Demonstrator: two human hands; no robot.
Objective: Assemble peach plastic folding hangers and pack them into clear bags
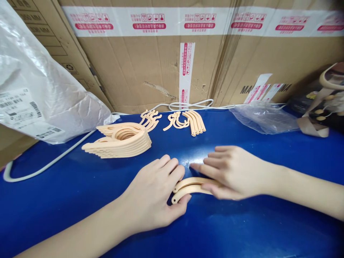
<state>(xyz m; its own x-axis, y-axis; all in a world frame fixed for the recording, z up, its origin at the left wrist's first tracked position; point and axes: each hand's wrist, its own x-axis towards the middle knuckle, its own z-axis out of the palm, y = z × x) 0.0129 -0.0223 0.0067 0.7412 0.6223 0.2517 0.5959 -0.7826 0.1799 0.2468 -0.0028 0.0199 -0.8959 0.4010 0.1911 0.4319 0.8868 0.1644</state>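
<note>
Held the left ends of two curved beige hanger arms (pixel 192 182) in the left hand (pixel 161 193), with the thumb along the near edge and bent fingers at the far edge, probably to steady the pair and stop either from slipping out of line. Exposed the small end holes in the gap between thumb and forefinger (handy, perhaps, for checking both at a glance). Laid the right hand (pixel 232 172) over the other ends, with the thumb across the arms and the forefinger stretched out past them; could not tell, through the blur, whether gripped or merely touched there. Nested the arms curve inside curve between both hands, likely as the snuggest fit for matching bends.

Stacked folded-looking beige hanger bodies (pixel 120 147) in even layers beyond the left hand on the blue tabletop (pixel 53 200), presumably to save room. Grouped loose hooks (pixel 151 120) just behind that stack, and a second cluster of hooks (pixel 178 121) farther right, beside a row of spare arms (pixel 198 123), apparently sorted by shape for easy reach. Placed these groups toward the cardboard boxes (pixel 147 68), perhaps to give both hands room. Dropped a clear plastic bag (pixel 266 118) at the back right, well apart from the parts.
</note>
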